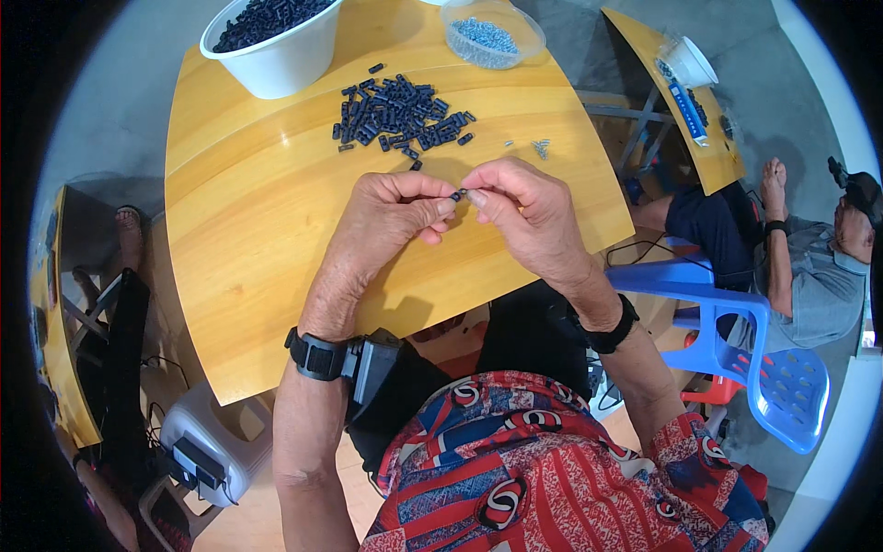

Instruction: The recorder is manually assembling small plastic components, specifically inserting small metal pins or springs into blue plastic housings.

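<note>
Over the near middle of the wooden table, my left hand [397, 219] pinches a small black plastic part [455, 196] between thumb and fingertips. My right hand [529, 216] meets it from the other side, thumb and forefinger pressed together at the part's end. Whatever those right fingertips hold is too small and covered to make out. Just beyond my hands lies a loose pile of small black plastic parts [395, 112], a few strays at its near edge. To the right of the pile rests a little cluster of small silvery pieces [541, 148].
A white tub [276, 69] full of black parts stands at the table's far left. At the far right sits a clear round container [501, 57] of small light-blue pieces. Beyond the right edge are a blue plastic chair [759, 368] and another person [809, 267] at a separate table.
</note>
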Demonstrator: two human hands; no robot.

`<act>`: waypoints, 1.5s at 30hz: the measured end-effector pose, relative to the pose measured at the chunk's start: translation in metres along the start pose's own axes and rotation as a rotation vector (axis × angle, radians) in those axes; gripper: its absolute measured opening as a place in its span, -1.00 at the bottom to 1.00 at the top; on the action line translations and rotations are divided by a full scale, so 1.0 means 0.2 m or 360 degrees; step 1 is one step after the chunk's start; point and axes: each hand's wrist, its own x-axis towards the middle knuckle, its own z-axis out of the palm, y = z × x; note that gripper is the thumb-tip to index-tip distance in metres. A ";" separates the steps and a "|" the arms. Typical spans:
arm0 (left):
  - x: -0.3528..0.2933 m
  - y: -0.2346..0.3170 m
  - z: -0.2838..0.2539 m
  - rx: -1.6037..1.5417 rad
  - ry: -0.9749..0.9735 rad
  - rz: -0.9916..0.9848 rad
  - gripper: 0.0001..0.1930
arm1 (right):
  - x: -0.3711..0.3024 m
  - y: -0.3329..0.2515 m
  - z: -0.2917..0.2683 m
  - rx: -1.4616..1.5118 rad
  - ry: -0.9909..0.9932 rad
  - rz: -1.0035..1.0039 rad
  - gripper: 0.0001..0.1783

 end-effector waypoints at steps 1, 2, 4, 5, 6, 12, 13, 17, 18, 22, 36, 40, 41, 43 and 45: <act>0.00 0.00 0.00 0.0007 -0.0004 0.0001 -0.86 | 0.00 0.01 0.00 -0.0038 -0.0003 -0.0007 -0.92; 0.00 0.00 0.00 0.0005 -0.0004 0.0000 -0.86 | 0.00 0.01 0.01 -0.0076 -0.0005 -0.0015 -0.92; -0.01 0.00 0.00 0.0005 -0.0021 0.0009 -0.86 | 0.00 0.03 0.01 -0.0115 -0.0003 -0.0066 -0.93; -0.01 0.00 0.00 0.0004 -0.0018 0.0008 -0.86 | 0.00 0.03 0.02 -0.0154 0.0002 -0.0118 -0.93; -0.01 0.00 0.00 0.0001 -0.0022 0.0012 -0.86 | 0.00 0.03 0.02 -0.0155 0.0000 -0.0118 -0.93; 0.00 0.00 0.00 0.0016 -0.0028 -0.0007 -0.87 | 0.02 0.02 0.00 -0.0256 -0.0069 -0.0157 -0.94; 0.00 0.00 0.00 0.0025 -0.0028 -0.0009 -0.87 | 0.02 0.02 0.00 -0.0271 -0.0082 -0.0174 -0.94; -0.01 0.01 0.00 0.0028 -0.0026 -0.0009 -0.87 | 0.03 0.01 -0.01 -0.0291 -0.0114 -0.0189 -0.95; -0.01 0.00 0.00 0.0029 -0.0024 -0.0004 -0.87 | 0.03 0.01 -0.01 -0.0293 -0.0112 -0.0189 -0.95; -0.01 0.01 0.01 0.0054 0.0003 -0.0003 -0.89 | 0.04 0.03 -0.03 -0.0117 -0.0014 -0.0040 -0.96; 0.00 -0.02 0.00 0.0040 0.0017 -0.0035 -0.89 | 0.10 0.24 -0.02 -0.0795 0.0147 -0.0304 -0.84; 0.00 -0.01 0.01 0.0073 0.0036 -0.0043 -0.88 | 0.11 0.30 -0.17 -0.0719 0.0323 -0.0295 -0.85; 0.00 -0.01 0.01 0.0069 0.0037 -0.0043 -0.88 | 0.12 0.33 -0.23 -0.0745 0.0415 -0.0202 -0.87; 0.00 -0.01 0.02 0.0071 0.0022 -0.0034 -0.88 | 0.12 0.34 -0.31 -0.0840 0.0409 -0.0187 -0.88; 0.00 -0.02 0.01 0.0062 0.0036 -0.0032 -0.88 | 0.13 0.34 -0.33 -0.0932 0.0402 -0.0173 -0.88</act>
